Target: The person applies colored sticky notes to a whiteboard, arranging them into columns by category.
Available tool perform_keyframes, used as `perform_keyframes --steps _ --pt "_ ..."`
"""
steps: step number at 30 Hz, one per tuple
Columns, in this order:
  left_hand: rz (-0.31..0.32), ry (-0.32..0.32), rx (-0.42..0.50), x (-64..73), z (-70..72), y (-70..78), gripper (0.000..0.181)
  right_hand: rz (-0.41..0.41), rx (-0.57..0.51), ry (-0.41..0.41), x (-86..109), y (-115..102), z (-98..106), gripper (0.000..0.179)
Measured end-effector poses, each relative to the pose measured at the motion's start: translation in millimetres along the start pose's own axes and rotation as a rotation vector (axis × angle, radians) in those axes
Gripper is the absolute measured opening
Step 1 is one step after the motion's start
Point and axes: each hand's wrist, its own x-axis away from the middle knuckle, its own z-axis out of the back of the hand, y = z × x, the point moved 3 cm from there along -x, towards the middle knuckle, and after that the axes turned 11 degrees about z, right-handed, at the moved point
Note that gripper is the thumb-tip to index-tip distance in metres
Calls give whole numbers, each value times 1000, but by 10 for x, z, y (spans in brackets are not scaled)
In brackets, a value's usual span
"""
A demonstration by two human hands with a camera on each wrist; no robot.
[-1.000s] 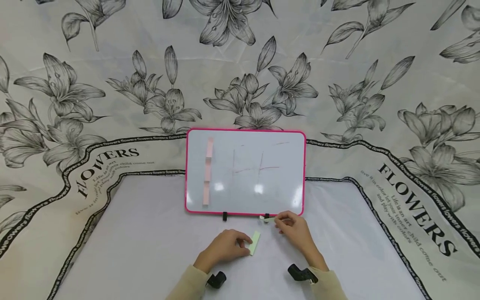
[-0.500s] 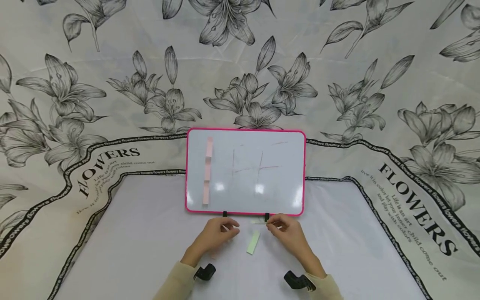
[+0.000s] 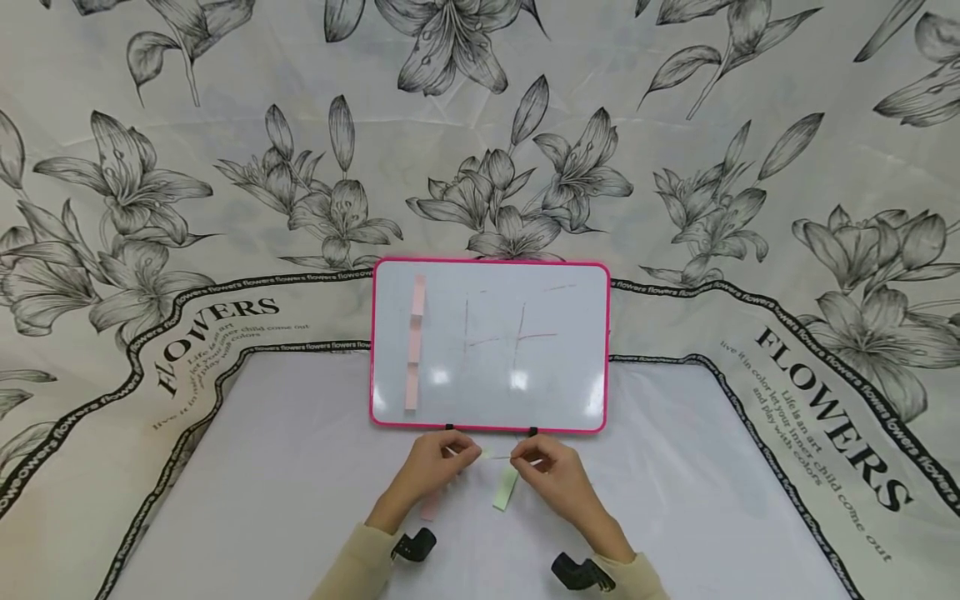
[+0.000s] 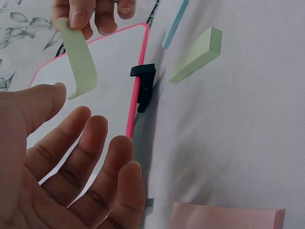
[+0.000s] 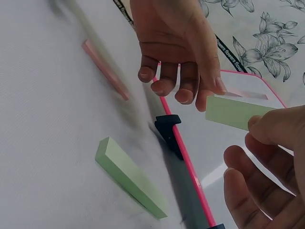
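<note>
My right hand (image 3: 558, 475) pinches one end of a light green sticky note strip (image 5: 233, 112) between thumb and fingers, in front of the whiteboard's lower edge. The strip's free end curls toward my left hand (image 3: 431, 468). In the left wrist view that end hangs between the left thumb and forefinger, which stand apart with the fingers loosely bent. A block of green sticky notes (image 3: 506, 489) lies on the white cloth below the hands. Pink strips (image 3: 415, 342) run in a column down the left of the pink-framed whiteboard (image 3: 491, 400).
A pink sticky note block (image 4: 226, 217) lies on the cloth below the left hand. A blue block (image 4: 175, 24) shows in the left wrist view. Black clip feet (image 5: 167, 131) hold the board's lower edge. Faint red lines mark the board.
My left hand has left the green block and moved up and left. The right hand has brought the green strip left and down, closer to the left fingers.
</note>
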Motion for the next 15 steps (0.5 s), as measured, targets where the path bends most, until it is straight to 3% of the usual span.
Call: perform_keyframes --steps 9,15 --pt "24 -5 -71 22 -10 -43 17 71 12 1 36 8 -83 17" --pt "26 1 -81 44 -10 -55 11 71 -17 -20 40 -33 -97 14"
